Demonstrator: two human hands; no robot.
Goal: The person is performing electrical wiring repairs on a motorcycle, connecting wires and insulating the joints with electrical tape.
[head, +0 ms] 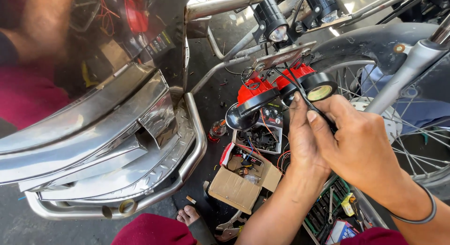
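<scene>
Beneath the front of a motorcycle, seen from above, two bare hands are working close together at a black wire (pixel 300 92). The left hand (pixel 303 137) is rising from the bottom of the view, its fingers (pixel 296 109) closed and pinching the wire, and the right hand (pixel 358 144) is coming in from the lower right with a thin black band (pixel 424 212) circling its wrist, its fingers (pixel 315 119) closed on the same wire just beside the left ones. A roll of black electrical tape (pixel 320 88) is sitting right above the fingertips, touching or nearly touching them. Behind the tape, a red horn (pixel 262 88) with a black trumpet-shaped mouth (pixel 241 116) is hanging from a metal bracket (pixel 281 55), and two round auxiliary lamps (pixel 276 27) are sitting above that bracket. To the right, a spoked front wheel (pixel 398 128) is standing under a dark mudguard (pixel 370 41). Filling the left half, a polished chrome leg guard (pixel 117 146) is curving down to a tubular crash bar (pixel 197 142). On the dark floor (pixel 14 221) below the hands, an open cardboard box (pixel 236 188) of small wiring parts is lying beside a green tray of tools (pixel 328 210), and a bare foot (pixel 187 214) is resting near the box, next to a maroon-clothed knee (pixel 150 231).
</scene>
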